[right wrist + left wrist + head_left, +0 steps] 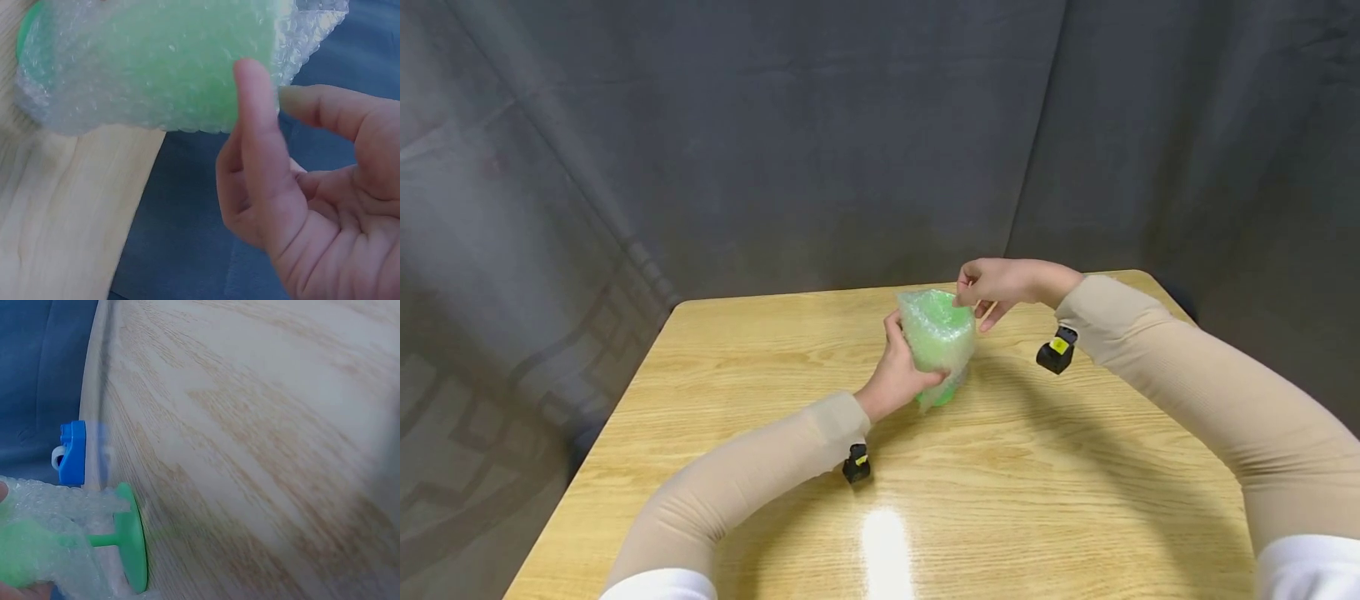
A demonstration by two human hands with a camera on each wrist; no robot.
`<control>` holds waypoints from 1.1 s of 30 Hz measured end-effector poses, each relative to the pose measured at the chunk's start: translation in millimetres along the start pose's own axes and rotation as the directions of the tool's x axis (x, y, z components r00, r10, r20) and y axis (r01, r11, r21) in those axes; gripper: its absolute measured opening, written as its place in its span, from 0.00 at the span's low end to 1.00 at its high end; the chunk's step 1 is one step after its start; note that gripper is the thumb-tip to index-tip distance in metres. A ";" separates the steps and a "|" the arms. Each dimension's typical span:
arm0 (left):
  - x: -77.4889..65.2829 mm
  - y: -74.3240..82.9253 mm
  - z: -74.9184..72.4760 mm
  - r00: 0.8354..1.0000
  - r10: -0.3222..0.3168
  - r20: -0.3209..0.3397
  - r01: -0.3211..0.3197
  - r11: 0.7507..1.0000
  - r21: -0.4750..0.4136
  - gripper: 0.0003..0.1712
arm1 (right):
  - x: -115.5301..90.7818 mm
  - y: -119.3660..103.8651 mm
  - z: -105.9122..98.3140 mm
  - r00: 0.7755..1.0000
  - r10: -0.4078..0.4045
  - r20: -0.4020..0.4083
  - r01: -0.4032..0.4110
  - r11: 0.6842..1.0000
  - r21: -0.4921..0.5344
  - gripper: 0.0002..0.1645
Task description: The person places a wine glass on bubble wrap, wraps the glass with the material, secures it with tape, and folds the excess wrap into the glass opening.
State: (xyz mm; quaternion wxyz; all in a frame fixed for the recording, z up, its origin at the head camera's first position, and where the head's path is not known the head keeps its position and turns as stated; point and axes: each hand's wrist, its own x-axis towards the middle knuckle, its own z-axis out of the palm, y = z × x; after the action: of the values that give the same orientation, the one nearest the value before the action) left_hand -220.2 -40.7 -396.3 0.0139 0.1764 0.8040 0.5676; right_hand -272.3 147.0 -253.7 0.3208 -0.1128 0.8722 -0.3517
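A green goblet (134,540) with a thin stem and round flat foot is wrapped around its bowl in clear bubble wrap (69,94). It stands upright near the far side of the table, its foot low at the wood. My left hand (901,373) grips the wrapped bowl from the left, thumb across the near side. At the top rim, my right hand (1000,282) pinches the edge of the wrap with its fingertips. Another finger of that hand stands straight alongside the bowl in the right wrist view.
A small blue object (74,453) with a white ring part sits near the table's edge in the left wrist view. The wooden table (760,350) has rounded corners, and a dark grey curtain (820,150) hangs behind it. Both wrists carry small black cameras.
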 end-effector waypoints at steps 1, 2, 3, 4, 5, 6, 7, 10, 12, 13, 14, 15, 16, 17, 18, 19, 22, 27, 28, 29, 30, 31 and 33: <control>-0.3 -0.2 0.1 1.000 -0.003 -0.002 0.003 1.000 0.001 0.61 | 0.5 0.2 0.4 1.000 -0.003 0.003 0.002 1.000 0.014 0.11; -0.7 -0.4 0.1 1.000 -0.004 -0.003 0.004 1.000 0.002 0.61 | 1.2 0.9 0.7 1.000 -0.006 0.007 0.006 1.000 0.025 0.11; -1.0 -0.8 0.1 1.000 -0.004 -0.005 0.004 1.000 0.002 0.61 | 2.1 1.8 1.1 1.000 -0.009 0.010 0.009 0.999 0.036 0.11; -1.1 -1.0 0.0 1.000 -0.001 -0.005 0.001 1.000 0.002 0.61 | 2.8 2.3 1.5 1.000 -0.013 0.013 0.012 0.999 0.048 0.11; -1.3 -1.2 -0.1 1.000 0.003 -0.005 -0.003 1.000 0.003 0.61 | 3.6 2.8 1.8 1.000 -0.013 0.013 0.012 0.998 0.061 0.11; -1.3 -1.4 -0.3 1.000 0.007 -0.005 -0.007 1.000 0.004 0.61 | 4.5 3.3 2.0 1.000 -0.015 0.015 0.014 0.997 0.071 0.11; -1.1 -1.6 -0.6 1.000 0.013 -0.005 -0.013 1.000 0.006 0.61 | 5.1 3.5 2.1 1.000 -0.018 0.017 0.016 0.997 0.082 0.11; -1.4 -2.6 -1.9 1.000 0.021 -0.007 -0.021 1.000 0.004 0.61 | 5.9 3.3 2.1 0.999 -0.018 0.029 0.015 0.995 0.096 0.10; -2.5 -2.8 -3.8 1.000 0.016 0.002 -0.016 1.000 -0.006 0.62 | 6.0 3.0 1.8 0.999 -0.012 0.036 0.009 0.995 0.100 0.10; -3.5 -2.4 -5.0 1.000 0.013 0.008 -0.013 1.000 -0.011 0.62 | 5.9 2.9 1.7 0.999 -0.010 0.039 0.006 0.995 0.102 0.11; -4.9 -1.6 -6.5 1.000 0.008 0.014 -0.007 1.000 -0.017 0.63 | 6.0 2.8 1.6 0.999 -0.008 0.040 0.004 0.995 0.099 0.11; -6.6 0.1 -8.2 1.000 0.003 0.016 -0.002 1.000 -0.014 0.63 | 6.2 2.9 1.5 0.999 -0.006 0.038 0.002 0.995 0.098 0.11; -8.6 2.6 -10.2 1.000 0.000 0.014 0.001 1.000 -0.006 0.63 | 6.2 2.9 1.5 0.999 -0.006 0.038 0.002 0.995 0.099 0.11; -10.4 5.3 -12.6 1.000 0.003 0.009 -0.004 1.000 0.006 0.63 | 6.2 3.0 1.6 0.999 -0.004 0.036 0.000 0.995 0.098 0.11; -12.0 8.9 -15.1 1.000 0.015 -0.002 -0.015 1.000 0.016 0.62 | 6.3 3.3 1.6 0.999 -0.003 0.035 -0.001 0.995 0.097 0.11; -13.0 12.7 -17.7 0.999 0.040 -0.022 -0.039 0.999 0.031 0.61 | 6.2 3.4 1.6 0.999 -0.003 0.034 -0.001 0.995 0.097 0.11; -12.9 25.9 -27.3 0.984 0.146 -0.098 -0.141 0.989 0.050 0.53 | 5.9 3.5 1.3 1.000 0.000 0.031 -0.003 0.996 0.093 0.11; -4.8 46.1 -43.8 0.955 0.258 -0.149 -0.259 0.966 0.015 0.34 | 6.1 3.9 0.7 1.000 -0.002 0.023 0.000 0.996 0.090 0.11; -3.0 49.3 -46.3 0.955 0.260 -0.144 -0.259 0.965 0.025 0.31 | 6.4 4.0 0.5 1.000 -0.003 0.023 0.001 0.996 0.091 0.11; -1.3 51.9 -48.5 0.956 0.257 -0.138 -0.254 0.966 0.042 0.27 | 6.8 4.3 0.3 1.000 -0.003 0.022 0.001 0.996 0.093 0.11; 0.3 54.1 -50.3 0.958 0.256 -0.131 -0.248 0.966 0.075 0.24 | 7.2 4.4 0.2 1.000 -0.004 0.022 0.002 0.995 0.095 0.11; 1.8 56.1 -52.0 0.958 0.260 -0.119 -0.247 0.962 0.116 0.22 | 7.6 4.4 0.2 1.000 -0.003 0.021 0.001 0.995 0.096 0.11; 4.7 59.6 -54.6 0.956 0.280 -0.083 -0.255 0.940 0.228 0.17 | 8.6 4.4 0.5 1.000 -0.002 0.020 0.000 0.995 0.096 0.11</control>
State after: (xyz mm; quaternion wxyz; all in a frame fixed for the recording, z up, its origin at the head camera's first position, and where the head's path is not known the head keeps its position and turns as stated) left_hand -220.7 -71.4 -321.4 -0.1286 0.2517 0.8285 0.4834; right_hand -278.5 146.3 -261.1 0.3345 -0.1015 0.8509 -0.3921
